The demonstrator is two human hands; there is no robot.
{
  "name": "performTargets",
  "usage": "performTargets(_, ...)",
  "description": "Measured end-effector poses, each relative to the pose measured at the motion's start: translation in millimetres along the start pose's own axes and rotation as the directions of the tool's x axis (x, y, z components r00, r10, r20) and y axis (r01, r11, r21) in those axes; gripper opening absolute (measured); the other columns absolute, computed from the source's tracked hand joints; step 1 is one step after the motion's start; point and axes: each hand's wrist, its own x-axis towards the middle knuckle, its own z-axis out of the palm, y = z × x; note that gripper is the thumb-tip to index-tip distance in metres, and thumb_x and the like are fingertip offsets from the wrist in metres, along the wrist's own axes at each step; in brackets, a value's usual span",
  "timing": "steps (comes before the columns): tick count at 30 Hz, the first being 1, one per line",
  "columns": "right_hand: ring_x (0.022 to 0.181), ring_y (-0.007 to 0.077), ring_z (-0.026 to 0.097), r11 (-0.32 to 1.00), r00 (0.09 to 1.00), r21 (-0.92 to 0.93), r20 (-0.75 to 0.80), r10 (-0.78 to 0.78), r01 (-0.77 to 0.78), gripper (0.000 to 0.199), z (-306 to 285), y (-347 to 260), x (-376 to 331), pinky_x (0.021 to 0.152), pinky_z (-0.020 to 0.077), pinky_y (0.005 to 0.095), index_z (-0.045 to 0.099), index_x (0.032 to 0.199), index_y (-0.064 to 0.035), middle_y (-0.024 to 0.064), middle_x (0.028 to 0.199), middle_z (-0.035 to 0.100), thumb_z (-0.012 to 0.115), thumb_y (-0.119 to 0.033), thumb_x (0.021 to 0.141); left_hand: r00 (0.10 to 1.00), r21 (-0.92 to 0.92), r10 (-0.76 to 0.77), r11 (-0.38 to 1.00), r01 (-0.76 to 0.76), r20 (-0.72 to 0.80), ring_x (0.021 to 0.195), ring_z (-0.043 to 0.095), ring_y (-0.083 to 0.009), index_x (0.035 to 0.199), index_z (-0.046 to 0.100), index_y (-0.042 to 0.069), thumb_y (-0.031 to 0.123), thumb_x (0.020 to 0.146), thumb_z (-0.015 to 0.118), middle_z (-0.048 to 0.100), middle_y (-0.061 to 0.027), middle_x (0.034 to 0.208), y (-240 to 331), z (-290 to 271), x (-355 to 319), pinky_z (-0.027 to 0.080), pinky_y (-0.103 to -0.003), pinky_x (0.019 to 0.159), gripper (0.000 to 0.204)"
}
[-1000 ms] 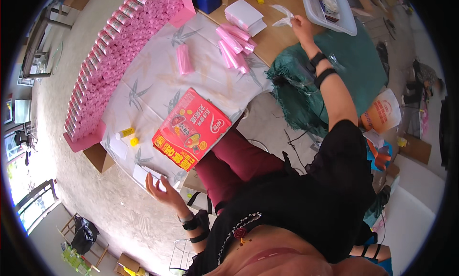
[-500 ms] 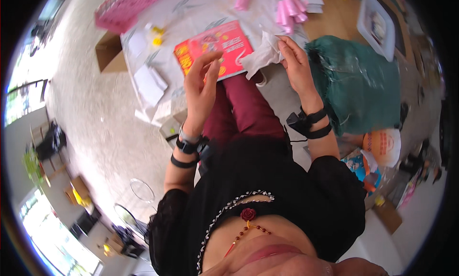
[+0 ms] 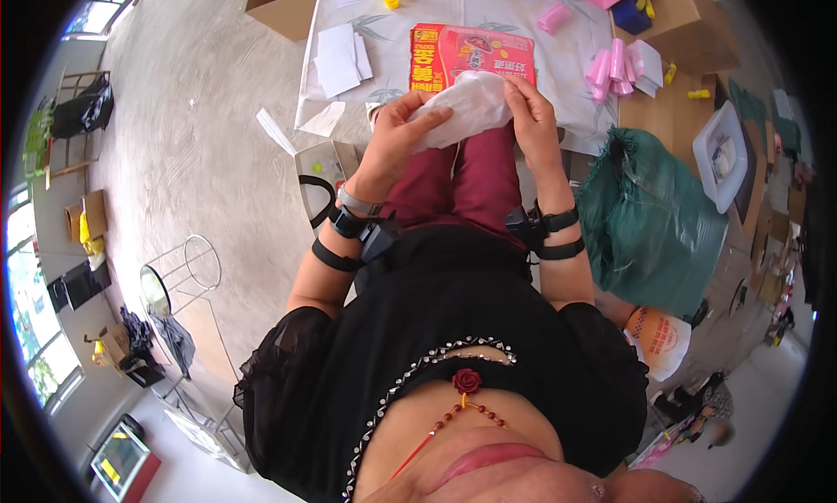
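A thin, white, slightly see-through sheet (image 3: 466, 111) stretches between my two hands, creased like tissue or soft film; I cannot tell which. My left hand (image 3: 398, 141) grips its left end, thumb lying on top. At the upper right corner, my right hand (image 3: 533, 124) pinches it between thumb and fingers. Just beyond lies a flat red and yellow printed package (image 3: 475, 50) on the table, its near edge partly hidden by the sheet and my hands.
The table has a pale leaf-patterned cover (image 3: 571, 119). White papers (image 3: 342, 60) lie at its left, pink rolls (image 3: 610, 69) at its right, and small yellow bottles (image 3: 392, 2) at the back. To the right are a green woven sack (image 3: 654, 224) and a white plastic tub (image 3: 722, 154).
My left hand has moved to the sheet and closed on its left end. The sheet, earlier hanging crumpled from my right hand, is now spread between both. The view has shifted.
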Motion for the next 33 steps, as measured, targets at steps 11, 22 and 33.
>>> performTargets(11, 0.121, 0.0227, 0.062, 0.592, 0.919, 0.704, 0.323, 0.224, -0.392, 0.052, 42.4, 27.2, -18.1, 0.100, 0.0512, 0.0414, 0.051, 0.139, -0.0040, 0.0107, 0.134, 0.062, 0.055, -0.041, 0.103, 1.000, -0.420, 0.022, 0.907, -0.021, -0.003, 0.093, 0.066, -0.0098, 0.115, 0.062, 0.002, 0.016, 0.096, 0.068, 0.069, -0.0044, 0.105, 10.7, -4.4, -15.2, 0.055, -0.027, 0.081, 0.024)
performTargets(22, 0.116, 0.0249, 0.065, 0.622, 0.902, 0.659, 0.242, 0.357, -0.423, 0.040, 55.2, 26.5, -11.0, 0.100, 0.0517, 0.0447, 0.059, 0.130, -0.0017, 0.0126, 0.126, 0.066, 0.049, -0.031, 0.105, 0.869, 0.312, 0.343, 0.921, -0.236, -0.356, 0.102, 0.063, -0.0118, 0.132, 0.056, -0.003, 0.012, 0.099, 0.064, 0.066, -0.0083, 0.114, -45.3, -35.6, -12.8, 0.052, -0.027, 0.089, 0.037)
performTargets(33, 0.117, 0.0204, 0.060, 0.458, 0.930, 0.811, 0.292, 0.224, -0.365, 0.036, 68.6, 27.6, -14.7, 0.104, 0.0478, 0.0399, 0.057, 0.130, -0.0035, 0.0108, 0.127, 0.061, 0.052, -0.028, 0.104, 0.996, -0.755, 0.039, 0.655, 0.031, 0.075, 0.136, 0.051, -0.0268, 0.144, 0.042, -0.008, 0.010, 0.103, 0.047, 0.050, -0.0191, 0.147, -22.4, 1.5, -8.9, 0.043, -0.038, 0.115, 0.044)
